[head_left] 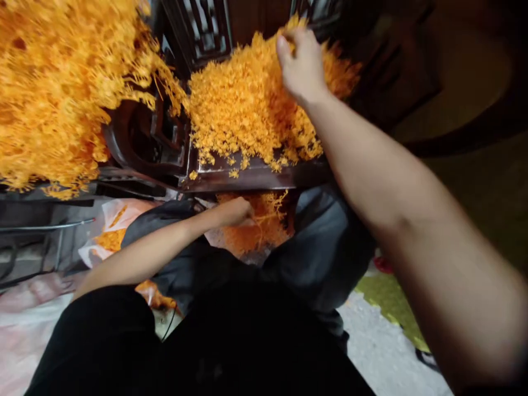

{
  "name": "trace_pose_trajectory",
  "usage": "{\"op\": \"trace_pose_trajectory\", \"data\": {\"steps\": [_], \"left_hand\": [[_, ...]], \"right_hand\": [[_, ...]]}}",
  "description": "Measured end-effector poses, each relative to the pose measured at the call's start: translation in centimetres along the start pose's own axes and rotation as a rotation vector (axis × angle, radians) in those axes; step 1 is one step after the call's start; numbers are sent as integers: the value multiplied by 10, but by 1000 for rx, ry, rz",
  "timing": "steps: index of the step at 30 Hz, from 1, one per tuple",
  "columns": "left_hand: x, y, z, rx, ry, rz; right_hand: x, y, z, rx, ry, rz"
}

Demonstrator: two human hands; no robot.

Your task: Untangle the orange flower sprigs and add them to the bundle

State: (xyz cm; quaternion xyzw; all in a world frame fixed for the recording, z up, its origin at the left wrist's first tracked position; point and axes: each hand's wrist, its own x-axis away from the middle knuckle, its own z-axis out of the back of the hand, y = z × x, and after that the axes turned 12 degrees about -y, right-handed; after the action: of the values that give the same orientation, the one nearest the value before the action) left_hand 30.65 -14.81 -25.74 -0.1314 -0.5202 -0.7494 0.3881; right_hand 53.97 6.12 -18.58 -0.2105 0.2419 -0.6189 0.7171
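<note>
Resting on the near edge of a dark carved wooden seat (pixel 256 177), taken as landmark for all places below: heap of bright orange, fine-branched dried sprigs (pixel 243 110), loose and feathery, spread over the seat's top and spilling to its front rim, with a few crumbs lying on the bare wood. Right hand (pixel 302 65), at the far upper side of that heap, fingers curled and pinched into the top sprigs, closed on a small tuft; bare forearm running back across the seat's right corner toward the camera. Left hand (pixel 236 212), just below the seat's front edge, closed around thin orange stalks (pixel 270 212) of a smaller orange bunch (pixel 256 234) lying on the lap; exact finger hold partly hidden by the knuckles. Larger mass of the same orange sprigs (pixel 58 82), left of the seat and above it, well apart from both hands. Curved dark wooden armrest (pixel 136 140), between that mass and the seat. Dark grey cloth of trousers (pixel 325 247), under and right of the seat's front edge. Pale wrapping paper with orange scraps (pixel 109 231), lower left of the seat. Green mat (pixel 388 300) on a grey floor, lower right of the seat. Black sleeve or garment (pixel 198 346), nearest the camera, below everything named.
</note>
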Motion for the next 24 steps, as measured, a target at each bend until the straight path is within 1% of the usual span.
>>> {"op": "trace_pose_trajectory", "data": {"steps": [2, 4, 5, 8, 10, 11, 13, 14, 16, 18, 19, 21, 23, 24], "left_hand": [[-13, -25, -27, -28, 70, 130], [-19, -41, -42, -37, 131, 201], [-19, -45, -44, -44, 153, 221], [-14, -42, -49, -79, 203, 243], [-10, -36, -57, -143, 223, 216], [-11, -35, -64, -210, 224, 190], [-20, -37, -79, -399, 179, 149], [-28, -41, -87, -486, 132, 159], [-53, -50, -96, -554, 22, 253], [-81, -58, -97, -530, -41, 352], [-94, -60, -95, -517, -55, 373], [-114, -57, -90, -506, -68, 370], [-121, -46, -83, -509, -62, 346], [-119, -38, -79, -511, -50, 334]], "right_hand": [[10, 3, -9, 84, -101, -57], [21, 8, -13, 131, -187, -70], [26, 12, -14, 141, -193, -66], [37, 25, -7, 144, -148, -52], [41, 31, 0, 170, -119, -34], [42, 32, 3, 185, -111, -28], [45, 32, 7, 210, -102, -24], [46, 31, 8, 218, -105, -31], [48, 26, 10, 219, -119, -40], [51, 20, 11, 211, -133, -49], [52, 17, 11, 206, -138, -45], [54, 12, 11, 202, -137, -21], [55, 10, 12, 207, -125, 25], [56, 9, 12, 213, -109, 67]]}}
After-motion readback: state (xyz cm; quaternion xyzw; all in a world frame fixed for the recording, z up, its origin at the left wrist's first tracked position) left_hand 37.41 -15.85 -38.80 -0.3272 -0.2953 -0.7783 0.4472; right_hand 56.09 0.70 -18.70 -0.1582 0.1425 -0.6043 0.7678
